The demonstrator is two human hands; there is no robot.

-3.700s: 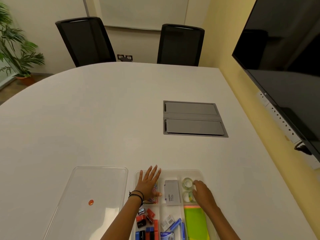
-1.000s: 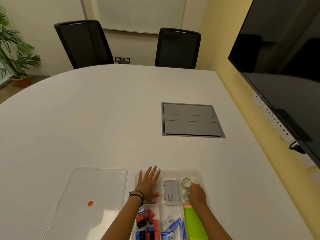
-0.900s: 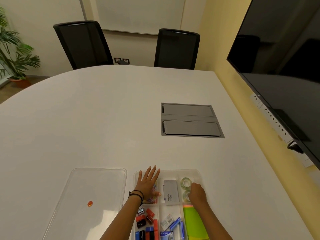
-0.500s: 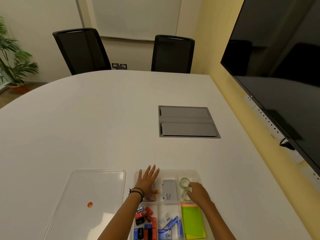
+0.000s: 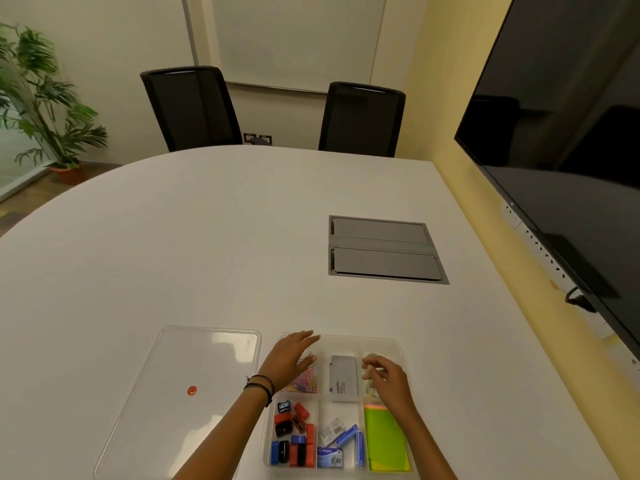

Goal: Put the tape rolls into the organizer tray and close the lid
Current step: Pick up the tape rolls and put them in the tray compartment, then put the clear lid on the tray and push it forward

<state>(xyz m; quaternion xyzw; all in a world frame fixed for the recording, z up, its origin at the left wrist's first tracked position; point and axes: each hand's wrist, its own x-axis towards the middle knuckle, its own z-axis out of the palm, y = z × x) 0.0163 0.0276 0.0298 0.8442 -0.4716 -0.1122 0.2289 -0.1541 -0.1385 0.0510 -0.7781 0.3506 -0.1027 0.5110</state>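
The clear organizer tray [image 5: 399, 345] lies at the table's near edge. Two clear tape rolls sit in its far right compartment: one roll [image 5: 371, 357] shows just beyond my fingertips, the other roll [image 5: 369, 390] is mostly hidden under my right hand [image 5: 389, 381]. That hand hovers over them with loosely curled, parted fingers and nothing in it. My left hand [image 5: 290, 358], with dark wristbands, is raised over the far left compartment, fingers stretched toward the right, empty. The clear lid [image 5: 207, 355] lies flat to the left of the tray, an orange dot [image 5: 191, 390] on it.
The tray also holds a grey box [image 5: 343, 378], coloured clips [image 5: 304, 382], red, black and blue small items [image 5: 292, 438], blue boxes [image 5: 341, 441] and green sticky notes [image 5: 384, 438]. A grey cable hatch [image 5: 384, 249] sits mid-table. A wall screen [image 5: 568, 140] hangs right; two chairs stand beyond.
My left hand has lifted off the tray and turned its fingers rightward. My right hand has come off the tape rolls and loosened its fingers. The rolls stay in their compartment.
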